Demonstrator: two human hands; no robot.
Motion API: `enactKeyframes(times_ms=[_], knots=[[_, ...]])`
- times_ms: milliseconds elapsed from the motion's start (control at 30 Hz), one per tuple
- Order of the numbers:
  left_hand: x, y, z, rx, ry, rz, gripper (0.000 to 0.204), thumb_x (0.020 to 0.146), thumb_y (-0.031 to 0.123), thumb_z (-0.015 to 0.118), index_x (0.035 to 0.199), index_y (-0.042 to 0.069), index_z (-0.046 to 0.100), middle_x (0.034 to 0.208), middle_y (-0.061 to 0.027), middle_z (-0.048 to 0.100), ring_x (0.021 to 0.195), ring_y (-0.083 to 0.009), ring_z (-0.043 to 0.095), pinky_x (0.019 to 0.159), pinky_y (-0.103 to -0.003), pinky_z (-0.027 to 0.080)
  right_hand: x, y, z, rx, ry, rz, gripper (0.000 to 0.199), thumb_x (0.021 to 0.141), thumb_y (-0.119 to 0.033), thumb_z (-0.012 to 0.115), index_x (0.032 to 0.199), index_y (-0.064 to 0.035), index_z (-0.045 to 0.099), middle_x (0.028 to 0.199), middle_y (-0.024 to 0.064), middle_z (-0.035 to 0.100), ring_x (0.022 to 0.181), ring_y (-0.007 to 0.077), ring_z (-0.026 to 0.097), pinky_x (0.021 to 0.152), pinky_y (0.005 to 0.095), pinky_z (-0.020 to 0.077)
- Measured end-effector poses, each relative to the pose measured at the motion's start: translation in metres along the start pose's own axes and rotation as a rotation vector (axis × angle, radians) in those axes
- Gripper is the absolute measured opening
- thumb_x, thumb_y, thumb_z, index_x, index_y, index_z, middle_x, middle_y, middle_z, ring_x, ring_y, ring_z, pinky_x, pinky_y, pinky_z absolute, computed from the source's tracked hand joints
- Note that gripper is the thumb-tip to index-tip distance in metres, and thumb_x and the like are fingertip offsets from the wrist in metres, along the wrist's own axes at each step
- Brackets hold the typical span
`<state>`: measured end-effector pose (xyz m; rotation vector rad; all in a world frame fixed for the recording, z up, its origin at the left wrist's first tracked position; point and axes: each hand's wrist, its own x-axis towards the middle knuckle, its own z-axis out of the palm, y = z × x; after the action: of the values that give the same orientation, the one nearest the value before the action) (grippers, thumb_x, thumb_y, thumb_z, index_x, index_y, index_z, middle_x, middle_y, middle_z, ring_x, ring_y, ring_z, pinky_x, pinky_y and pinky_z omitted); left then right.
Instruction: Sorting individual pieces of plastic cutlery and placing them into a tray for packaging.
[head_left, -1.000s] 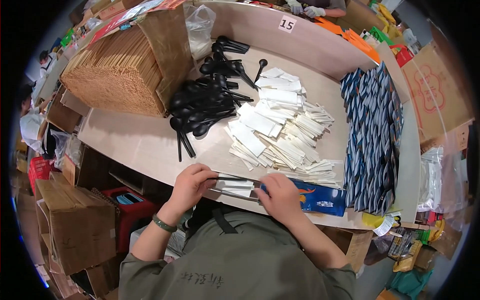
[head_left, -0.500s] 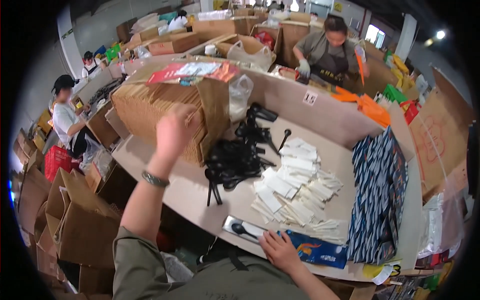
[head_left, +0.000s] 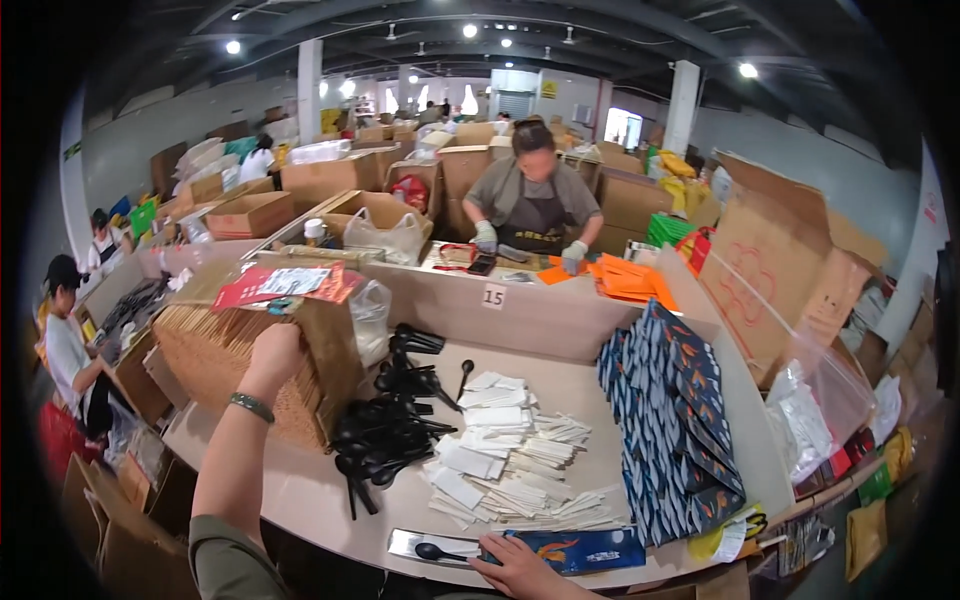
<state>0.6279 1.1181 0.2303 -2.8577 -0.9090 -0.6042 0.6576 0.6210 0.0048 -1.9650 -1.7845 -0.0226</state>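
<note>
My left hand is at a tall stack of brown cardboard sheets, fingers curled in at its upper edge; the fingertips are hidden. On the near table edge my right hand lies with fingers stretched over the left end of a blue printed packet. Left of these fingers, a black spoon rests on a silvery white strip. A pile of black spoons sits right of the cardboard stack. Beside it spreads a heap of slim white packets.
Rows of blue packets fill the table's right side. A low partition separates me from a gloved co-worker with orange packets. Red printed sheets lie on the cardboard stack. A large open carton stands at right.
My view has tilted upward, showing more of the room. My left hand stays at the cardboard stack, its fingers now curled in closer. My right hand remains on the blue packet.
</note>
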Motion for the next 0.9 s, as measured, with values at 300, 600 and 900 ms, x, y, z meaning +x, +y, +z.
enactKeyframes(times_ms=[300, 600, 900], knots=[[-0.010, -0.016, 0.009, 0.061, 0.115, -0.126, 0.021, 0.089, 0.008, 0.057, 0.109, 0.003, 0.061, 0.111, -0.0227, 0.060, 0.101, -0.0419, 0.062, 0.084, -0.050, 0.052, -0.008, -0.007, 0.004, 0.104, 0.055, 0.026, 0.041, 0.087, -0.016, 0.067, 0.128, -0.0142, 0.063, 0.137, 0.0240, 0.053, 0.128, 0.0400, 0.051, 0.106, 0.0500, 0.0417], [-0.228, -0.068, 0.079, -1.167, 0.045, -0.514, 0.020, 0.103, 0.019, 0.057, 0.117, 0.007, 0.065, 0.093, 0.0039, 0.063, 0.084, -0.0101, 0.056, 0.077, -0.026, 0.046, 0.006, 0.005, -0.007, 0.184, 0.068, 0.137, 0.041, 0.085, -0.011, 0.069, 0.126, -0.0184, 0.067, 0.138, 0.0297, 0.050, 0.129, 0.0469, 0.050, 0.109, 0.0506, 0.0421], [-0.253, 0.046, 0.077, -0.728, -0.791, -0.112, 0.004, 0.089, 0.000, 0.069, 0.092, -0.002, 0.070, 0.081, -0.0032, 0.067, 0.075, -0.0112, 0.060, 0.070, -0.029, 0.050, -0.001, -0.003, -0.019, 0.087, -0.077, 0.170, 0.042, 0.087, -0.010, 0.065, 0.127, -0.0219, 0.066, 0.144, 0.0290, 0.044, 0.135, 0.0456, 0.043, 0.113, 0.0534, 0.0351]])
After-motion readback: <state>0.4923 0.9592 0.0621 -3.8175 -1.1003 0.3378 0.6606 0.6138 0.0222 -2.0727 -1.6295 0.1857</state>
